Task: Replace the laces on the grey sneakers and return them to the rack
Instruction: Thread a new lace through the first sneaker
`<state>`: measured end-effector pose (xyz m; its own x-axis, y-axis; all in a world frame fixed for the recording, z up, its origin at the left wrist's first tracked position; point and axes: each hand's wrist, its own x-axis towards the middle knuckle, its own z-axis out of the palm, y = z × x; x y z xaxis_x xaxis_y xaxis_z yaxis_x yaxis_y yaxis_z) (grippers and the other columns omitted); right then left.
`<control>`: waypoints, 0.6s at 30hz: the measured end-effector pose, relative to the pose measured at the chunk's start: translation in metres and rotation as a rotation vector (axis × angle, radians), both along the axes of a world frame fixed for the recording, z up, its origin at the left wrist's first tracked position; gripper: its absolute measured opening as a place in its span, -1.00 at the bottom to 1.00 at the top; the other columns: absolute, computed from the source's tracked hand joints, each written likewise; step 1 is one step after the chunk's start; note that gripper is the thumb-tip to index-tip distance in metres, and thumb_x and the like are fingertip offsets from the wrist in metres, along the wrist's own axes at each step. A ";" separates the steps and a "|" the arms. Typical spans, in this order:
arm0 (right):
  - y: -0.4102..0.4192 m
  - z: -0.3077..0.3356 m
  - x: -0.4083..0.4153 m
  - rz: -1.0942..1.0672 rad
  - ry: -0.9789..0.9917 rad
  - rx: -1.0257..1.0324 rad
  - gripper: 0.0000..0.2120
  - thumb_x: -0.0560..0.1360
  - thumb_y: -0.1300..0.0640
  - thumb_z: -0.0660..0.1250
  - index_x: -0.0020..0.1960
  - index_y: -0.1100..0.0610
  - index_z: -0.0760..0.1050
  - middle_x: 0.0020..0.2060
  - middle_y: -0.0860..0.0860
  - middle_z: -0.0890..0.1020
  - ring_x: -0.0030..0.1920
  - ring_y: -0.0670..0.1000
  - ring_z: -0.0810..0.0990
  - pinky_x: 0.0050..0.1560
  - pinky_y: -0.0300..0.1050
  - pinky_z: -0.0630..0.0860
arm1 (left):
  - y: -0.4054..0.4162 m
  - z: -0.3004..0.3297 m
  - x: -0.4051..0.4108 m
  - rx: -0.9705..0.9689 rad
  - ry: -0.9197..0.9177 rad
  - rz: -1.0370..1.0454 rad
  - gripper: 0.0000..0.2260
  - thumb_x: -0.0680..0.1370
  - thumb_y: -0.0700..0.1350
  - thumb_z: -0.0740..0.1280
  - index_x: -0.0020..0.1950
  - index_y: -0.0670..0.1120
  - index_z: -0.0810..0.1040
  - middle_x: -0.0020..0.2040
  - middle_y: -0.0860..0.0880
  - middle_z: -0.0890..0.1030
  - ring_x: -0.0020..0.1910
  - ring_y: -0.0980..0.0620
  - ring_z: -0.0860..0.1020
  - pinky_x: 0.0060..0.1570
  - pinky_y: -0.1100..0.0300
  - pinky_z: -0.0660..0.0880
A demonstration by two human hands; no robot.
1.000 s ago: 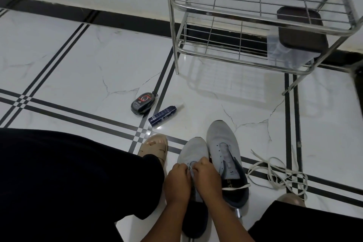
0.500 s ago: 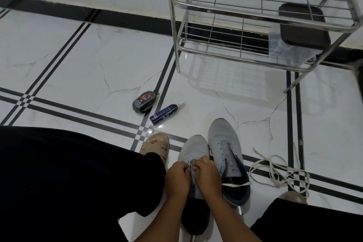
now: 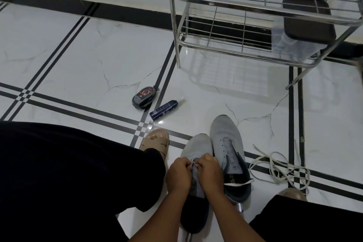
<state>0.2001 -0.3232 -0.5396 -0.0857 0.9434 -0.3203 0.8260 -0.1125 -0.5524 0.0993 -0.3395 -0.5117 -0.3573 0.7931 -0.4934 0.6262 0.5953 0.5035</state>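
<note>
Two grey sneakers stand side by side on the white tiled floor between my knees. Over the tongue of the left sneaker my left hand and my right hand meet, both pinching a white lace end at the lowest eyelets. The right sneaker has bare eyelets, and one white lace lies across its dark opening. A loose pile of white laces lies on the floor to the right. The metal wire shoe rack stands against the wall ahead.
A black shoe-polish sponge case and a dark blue spray bottle lie on the floor ahead to the left. A dark box and a clear bag sit on the rack's lower shelf. My sandalled left foot is beside the left sneaker.
My hands have crept slightly forward along the left sneaker's tongue, staying together on the lace. The sneakers and loose laces have stayed put.
</note>
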 end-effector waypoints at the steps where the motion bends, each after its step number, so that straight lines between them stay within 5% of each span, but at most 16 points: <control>1: -0.001 -0.001 0.000 -0.021 0.017 0.004 -0.85 0.50 0.16 0.29 -0.12 0.11 0.65 -0.15 0.00 0.55 -0.06 0.02 0.48 -0.14 -0.02 0.52 | -0.001 0.000 0.000 -0.004 -0.008 0.009 -0.86 0.52 -0.19 0.23 -0.18 -0.06 0.55 -0.19 0.03 0.58 -0.23 0.08 0.55 -0.20 0.13 0.51; 5: 0.002 -0.002 -0.001 -0.228 0.146 -0.018 -0.85 0.47 0.26 0.35 -0.15 0.10 0.68 -0.14 -0.02 0.60 -0.09 0.03 0.55 -0.11 -0.15 0.48 | 0.003 -0.001 -0.001 -0.009 0.000 -0.040 -0.86 0.52 -0.18 0.22 -0.18 -0.05 0.54 -0.13 0.02 0.57 -0.18 0.04 0.54 -0.15 0.11 0.49; 9: 0.003 0.002 -0.002 -0.053 -0.018 -0.018 -0.86 0.49 0.17 0.31 -0.12 0.07 0.64 -0.13 -0.03 0.57 -0.03 0.00 0.48 -0.12 -0.06 0.51 | 0.005 0.001 -0.004 -0.019 0.016 -0.142 -0.83 0.52 -0.19 0.21 -0.11 0.01 0.56 -0.09 0.05 0.53 -0.11 0.05 0.52 -0.15 0.19 0.41; 18: -0.010 0.000 -0.001 -0.127 -0.006 -0.019 -0.86 0.51 0.17 0.30 -0.07 0.06 0.63 -0.09 -0.03 0.55 0.02 0.00 0.44 -0.06 -0.16 0.44 | 0.001 -0.007 -0.005 -0.003 -0.082 -0.078 -0.88 0.52 -0.15 0.29 -0.15 0.00 0.60 -0.11 0.05 0.62 -0.13 0.07 0.57 -0.05 0.08 0.55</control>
<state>0.1992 -0.3337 -0.5396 0.0363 0.9402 -0.3387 0.8075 -0.2273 -0.5444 0.0941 -0.3383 -0.5184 -0.2525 0.8156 -0.5206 0.6277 0.5476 0.5533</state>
